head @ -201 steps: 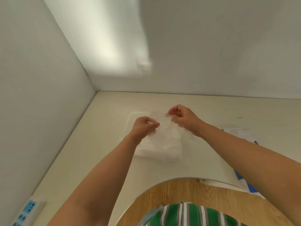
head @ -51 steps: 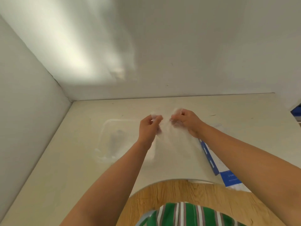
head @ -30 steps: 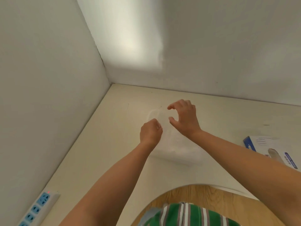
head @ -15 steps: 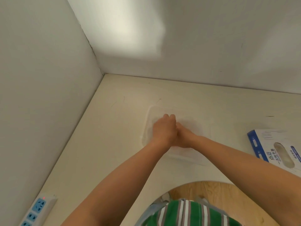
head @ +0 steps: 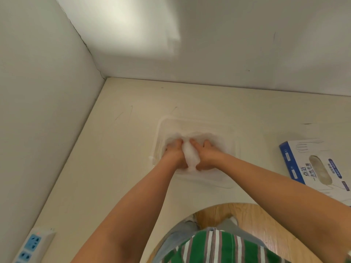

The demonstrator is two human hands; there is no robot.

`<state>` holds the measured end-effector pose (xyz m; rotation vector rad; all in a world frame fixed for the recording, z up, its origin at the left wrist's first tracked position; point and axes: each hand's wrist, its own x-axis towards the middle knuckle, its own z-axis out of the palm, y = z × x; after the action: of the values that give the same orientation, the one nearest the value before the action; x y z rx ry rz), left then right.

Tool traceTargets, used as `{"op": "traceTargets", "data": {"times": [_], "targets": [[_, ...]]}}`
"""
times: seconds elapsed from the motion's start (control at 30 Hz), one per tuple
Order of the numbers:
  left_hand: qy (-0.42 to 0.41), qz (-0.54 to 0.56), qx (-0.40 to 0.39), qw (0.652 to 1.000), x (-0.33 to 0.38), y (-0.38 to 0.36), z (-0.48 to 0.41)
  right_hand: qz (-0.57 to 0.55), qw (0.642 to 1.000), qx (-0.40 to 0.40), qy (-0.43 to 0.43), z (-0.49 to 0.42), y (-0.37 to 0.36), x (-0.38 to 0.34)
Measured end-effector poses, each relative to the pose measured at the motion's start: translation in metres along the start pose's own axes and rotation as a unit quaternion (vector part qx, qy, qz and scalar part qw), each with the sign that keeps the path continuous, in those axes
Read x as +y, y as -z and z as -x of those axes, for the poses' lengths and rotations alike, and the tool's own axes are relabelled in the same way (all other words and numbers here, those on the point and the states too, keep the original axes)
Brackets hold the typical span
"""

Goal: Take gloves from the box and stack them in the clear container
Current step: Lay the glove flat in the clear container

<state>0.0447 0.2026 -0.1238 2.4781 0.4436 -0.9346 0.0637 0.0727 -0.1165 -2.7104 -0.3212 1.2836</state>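
Note:
The clear plastic container (head: 234, 136) sits on the cream table (head: 121, 149), just ahead of me. Thin translucent gloves (head: 190, 156) lie crumpled inside it. Both my hands reach into the container side by side. My left hand (head: 175, 153) and my right hand (head: 208, 155) press down on the gloves with fingers pointing forward, and a wad of glove film bulges up between them. The white and blue glove box (head: 303, 168) lies flat at the right, with gloves showing in its oval opening.
The table fits into a corner, with a white wall close on the left and another behind. A white and blue power strip (head: 31, 243) lies at the near left edge. The table's front edge curves around my body.
Earlier my hands held a glove spread in the air above the container. They have since come down into it, and over the last half second they parted slightly, with glove film now between them.

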Motion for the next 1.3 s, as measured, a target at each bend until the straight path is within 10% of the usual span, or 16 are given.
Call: {"op": "traceTargets", "data": {"times": [0.27,0.5,0.8,1.3], "targets": [[-0.027,-0.121,0.183,0.975,0.017,0.010,0.028,-0.066,0.989,0.104,0.088,0.031,0.018,0.002],[-0.177,0.049,0.386,0.904,0.106,0.010,0.072,-0.250,0.853,0.418,0.187,0.082,0.059,0.059],[-0.333,0.084,0.230,0.910,0.227,-0.097,0.092,-0.237,0.874,0.422,-0.035,0.120,0.011,0.245],[-0.238,-0.029,0.073,0.968,0.269,-0.183,0.081,-0.133,0.935,0.303,-0.128,0.121,-0.041,0.314]]}}
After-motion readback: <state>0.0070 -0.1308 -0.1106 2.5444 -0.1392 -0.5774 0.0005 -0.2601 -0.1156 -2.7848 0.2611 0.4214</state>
